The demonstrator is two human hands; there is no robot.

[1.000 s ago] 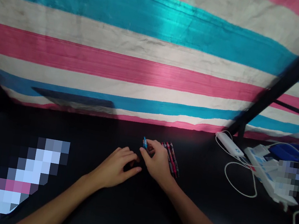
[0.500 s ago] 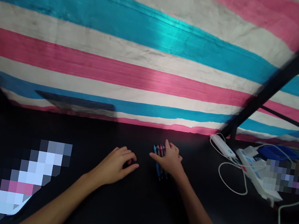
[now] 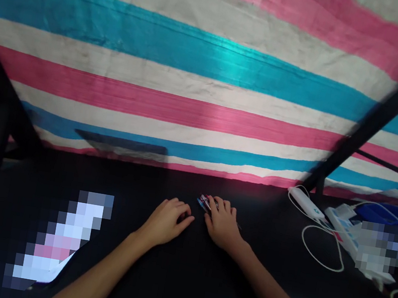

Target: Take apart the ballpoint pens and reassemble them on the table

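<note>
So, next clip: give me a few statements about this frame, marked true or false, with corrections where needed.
1. The right hand's grip lies over the pens, partly hiding them. True.
2. The left hand's grip lies on top of the pens. False: it is apart from them, to their left.
3. A power strip lies to the right of both hands. True.
4. The sheet behind the black table is plain green. False: it has blue, pink and whitish stripes.
5. The bright, pixelated object lies to the right of the pens. False: it lies to their left, beyond the left hand.
</note>
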